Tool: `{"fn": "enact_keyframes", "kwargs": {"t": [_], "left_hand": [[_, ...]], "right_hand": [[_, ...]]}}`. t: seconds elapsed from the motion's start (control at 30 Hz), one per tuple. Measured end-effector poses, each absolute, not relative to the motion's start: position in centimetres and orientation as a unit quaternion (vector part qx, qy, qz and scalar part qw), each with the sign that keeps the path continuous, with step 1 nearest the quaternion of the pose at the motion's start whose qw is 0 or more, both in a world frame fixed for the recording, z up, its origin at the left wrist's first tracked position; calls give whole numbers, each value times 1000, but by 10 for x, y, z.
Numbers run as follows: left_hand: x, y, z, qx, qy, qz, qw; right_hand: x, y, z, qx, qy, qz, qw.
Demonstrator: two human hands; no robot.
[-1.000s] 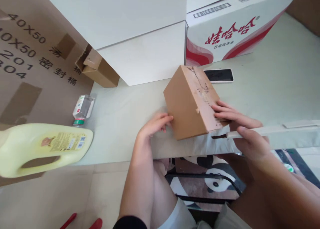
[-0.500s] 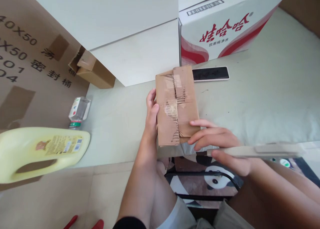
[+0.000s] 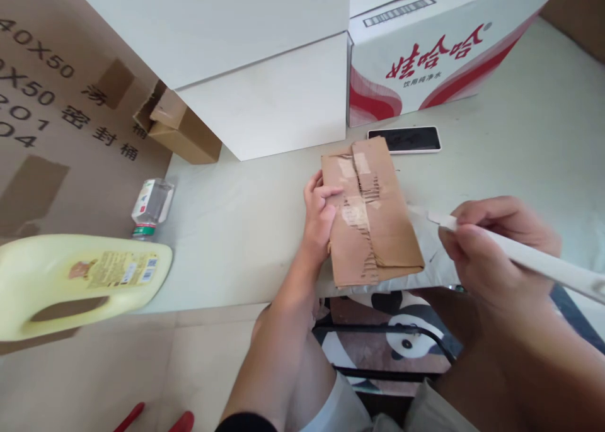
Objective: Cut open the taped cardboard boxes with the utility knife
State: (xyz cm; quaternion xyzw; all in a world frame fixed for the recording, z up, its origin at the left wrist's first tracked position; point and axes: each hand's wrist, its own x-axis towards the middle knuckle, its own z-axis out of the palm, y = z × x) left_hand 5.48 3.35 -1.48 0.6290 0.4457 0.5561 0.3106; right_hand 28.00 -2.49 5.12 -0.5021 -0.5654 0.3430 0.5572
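Observation:
A small brown cardboard box (image 3: 390, 215) with torn tape strips along its middle seam sits tilted at the front edge of the table. My left hand (image 3: 321, 215) grips it by its left side, thumb and fingertips on the near face. To the right of the box, my right hand (image 3: 501, 243) is closed around a slim white utility knife (image 3: 534, 255). The knife's thin, blurred front end points left, close to the box's right side; whether it touches cannot be told.
Behind the box lies a phone (image 3: 406, 140), in front of white cartons (image 3: 269, 111) and a red-and-white carton (image 3: 416, 73). At left are a clear bottle (image 3: 154, 205), a yellow jug (image 3: 137, 287), a small open carton (image 3: 189, 136) and a large printed carton (image 3: 33, 186).
The box has shifted right and turned a little. My right hand has left the box's lower right corner, moved right and up, and swung the knife's tip round toward the box.

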Motion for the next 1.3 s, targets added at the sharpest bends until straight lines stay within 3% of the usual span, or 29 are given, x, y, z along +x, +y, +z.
{"fn": "enact_keyframes", "kwargs": {"t": [0.37,0.63,1.3], "left_hand": [[71,18,-8,647,462,537,282],[71,17,-4,651,464,530,283],[69,17,-4,649,462,527,296]], "right_hand": [[278,-18,62,-525,-695,262,417],[263,-29,66,-592,-635,245,432],[280,-20,46,-500,-630,359,474]]}}
